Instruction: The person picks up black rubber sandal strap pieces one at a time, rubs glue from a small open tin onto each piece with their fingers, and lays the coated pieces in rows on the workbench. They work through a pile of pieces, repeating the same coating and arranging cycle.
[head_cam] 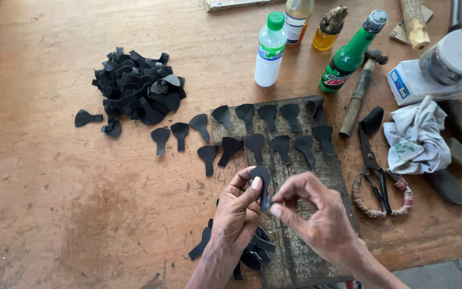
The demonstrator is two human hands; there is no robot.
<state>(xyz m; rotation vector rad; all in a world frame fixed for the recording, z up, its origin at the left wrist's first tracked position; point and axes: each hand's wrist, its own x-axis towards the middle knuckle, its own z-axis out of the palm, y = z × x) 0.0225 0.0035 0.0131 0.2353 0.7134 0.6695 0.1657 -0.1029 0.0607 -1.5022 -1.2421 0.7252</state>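
My left hand pinches a small black paddle-shaped rubber piece between thumb and fingers, above a dark worn board. My right hand meets it from the right, its fingertips on the lower stem of the same piece. Two rows of matching black pieces lie spread over the far end of the board and the wood to its left. A few more black pieces lie under my left wrist.
A heap of black rubber scraps sits at the far left of the wooden table. Behind the board stand a white bottle, a green bottle and a hammer. Scissors, a white cloth and a lidded jar lie to the right.
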